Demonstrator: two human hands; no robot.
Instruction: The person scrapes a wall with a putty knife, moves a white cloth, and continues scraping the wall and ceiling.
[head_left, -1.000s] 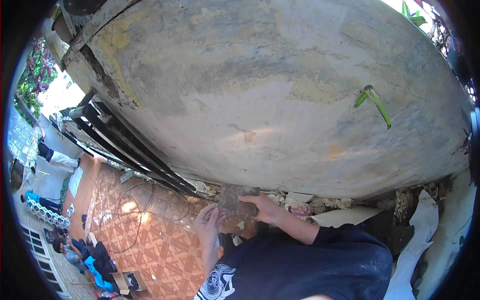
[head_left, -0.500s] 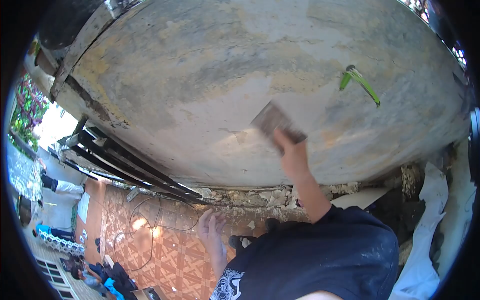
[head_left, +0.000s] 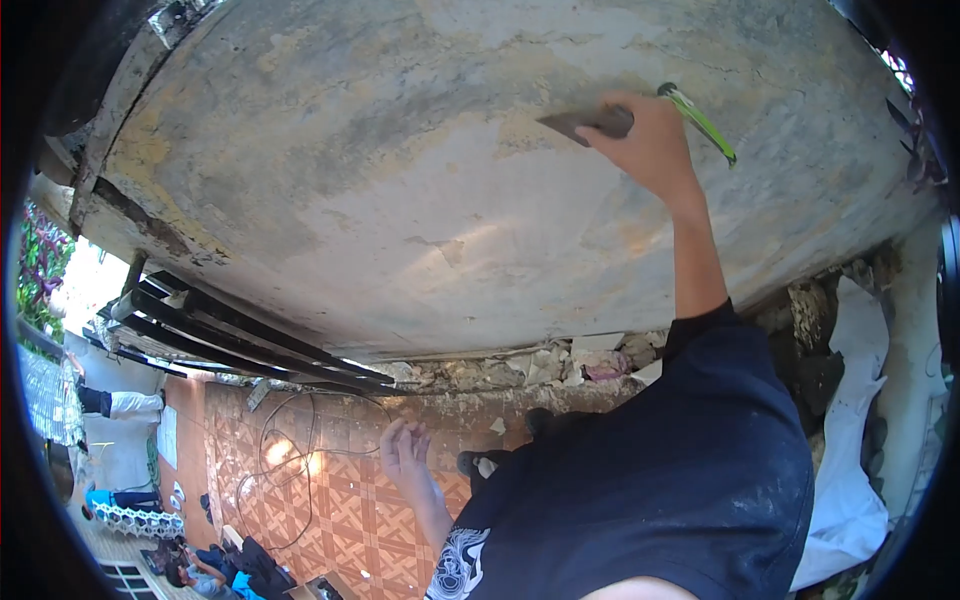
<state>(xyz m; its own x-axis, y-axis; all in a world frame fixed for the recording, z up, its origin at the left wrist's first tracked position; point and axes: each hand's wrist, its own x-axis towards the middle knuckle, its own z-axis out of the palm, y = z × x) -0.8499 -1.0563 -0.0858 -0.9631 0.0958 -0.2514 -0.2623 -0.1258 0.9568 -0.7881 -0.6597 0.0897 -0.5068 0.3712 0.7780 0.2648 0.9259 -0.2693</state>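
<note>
My right hand (head_left: 648, 145) presses a flat grey-brown rectangular piece (head_left: 590, 124) against the worn wall (head_left: 400, 200), thumb on one face and fingers on the other. It looks like a sanding pad, but blur hides its exact kind. The wall has patchy grey, white and yellowish areas with fine cracks. Just right of that hand, a green strip like a cut leaf stalk (head_left: 708, 130) sticks out from a dark spot on the wall. My left hand (head_left: 407, 455) hangs low over the tiled floor, its fingers loosely bent and holding nothing.
Black metal bars (head_left: 250, 330) stick out at the left. Broken rubble (head_left: 540, 368) lines the foot of the wall. A loose cable (head_left: 312, 470) loops over the tiled floor (head_left: 350, 510). White sheeting (head_left: 850, 420) hangs at the right. Several people (head_left: 205, 570) are at lower left.
My right hand has moved up and to the right with the flat piece, which now appears more edge-on. The view has shifted slightly; my left hand stays low.
</note>
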